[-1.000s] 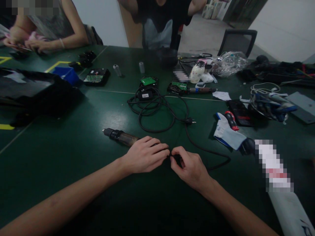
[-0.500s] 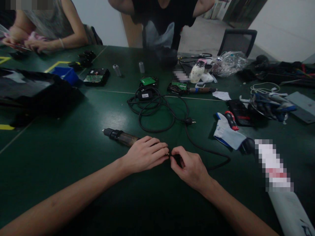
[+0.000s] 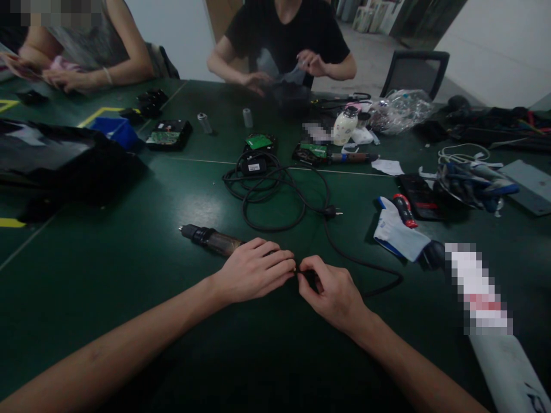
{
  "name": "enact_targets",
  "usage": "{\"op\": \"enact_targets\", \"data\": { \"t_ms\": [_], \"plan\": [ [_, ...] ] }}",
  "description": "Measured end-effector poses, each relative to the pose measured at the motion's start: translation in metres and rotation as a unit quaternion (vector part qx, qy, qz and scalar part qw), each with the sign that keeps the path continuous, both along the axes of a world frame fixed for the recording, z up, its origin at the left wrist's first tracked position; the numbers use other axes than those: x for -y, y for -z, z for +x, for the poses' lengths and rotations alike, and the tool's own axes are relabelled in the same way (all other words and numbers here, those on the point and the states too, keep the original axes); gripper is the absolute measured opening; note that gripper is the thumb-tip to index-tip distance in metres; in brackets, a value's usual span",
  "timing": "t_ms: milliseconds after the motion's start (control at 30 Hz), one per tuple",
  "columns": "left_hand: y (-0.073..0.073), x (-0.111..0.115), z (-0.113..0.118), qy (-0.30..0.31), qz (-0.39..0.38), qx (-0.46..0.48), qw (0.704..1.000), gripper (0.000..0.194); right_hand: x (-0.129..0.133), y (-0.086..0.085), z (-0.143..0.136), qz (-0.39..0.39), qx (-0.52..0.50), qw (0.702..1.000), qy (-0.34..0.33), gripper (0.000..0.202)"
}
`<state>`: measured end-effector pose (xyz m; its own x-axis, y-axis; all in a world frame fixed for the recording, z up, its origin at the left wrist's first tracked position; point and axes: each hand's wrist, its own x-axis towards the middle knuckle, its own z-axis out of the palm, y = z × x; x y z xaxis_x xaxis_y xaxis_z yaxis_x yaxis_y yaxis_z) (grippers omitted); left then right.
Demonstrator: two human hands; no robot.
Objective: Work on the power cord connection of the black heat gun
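An electric screwdriver [image 3: 215, 241] lies on the green table with its bit end pointing left. My left hand [image 3: 256, 269] is wrapped over its rear part and hides it. Close by the screwdriver's back end, my right hand [image 3: 331, 292] pinches with thumb and forefinger; a black power cord [image 3: 390, 282] runs into this hand from the right. The gap between both hands' fingertips is small, with a tiny shiny bit of metal showing there. Beyond my hands the cord lies in loops, with a two-pin plug [image 3: 330, 212] and a black adapter box [image 3: 253, 166].
Across the table a co-worker [image 3: 284, 51] handles a dark bag; another person sits at the far left. Circuit-board units [image 3: 170, 135], a cream bottle [image 3: 345, 125], a glove [image 3: 398, 232] and a red-black screwdriver handle [image 3: 404, 211] lie around. A black bag [image 3: 51, 155] is at left.
The co-worker opposite has lowered both arms, and their hands are now at the dark bag. My own hands have hardly moved.
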<state>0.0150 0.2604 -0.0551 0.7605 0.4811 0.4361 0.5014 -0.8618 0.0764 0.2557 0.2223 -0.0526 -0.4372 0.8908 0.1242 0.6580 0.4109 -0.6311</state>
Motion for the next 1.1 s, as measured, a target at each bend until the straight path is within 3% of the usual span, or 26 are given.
{"op": "enact_targets", "data": {
  "t_ms": [1100],
  "plan": [
    [-0.0004, 0.0009, 0.0002, -0.002, -0.018, 0.011, 1.000, 0.022, -0.0011, -0.0037, -0.0011, 0.012, 0.029, 0.999, -0.016, 0.009]
  ]
}}
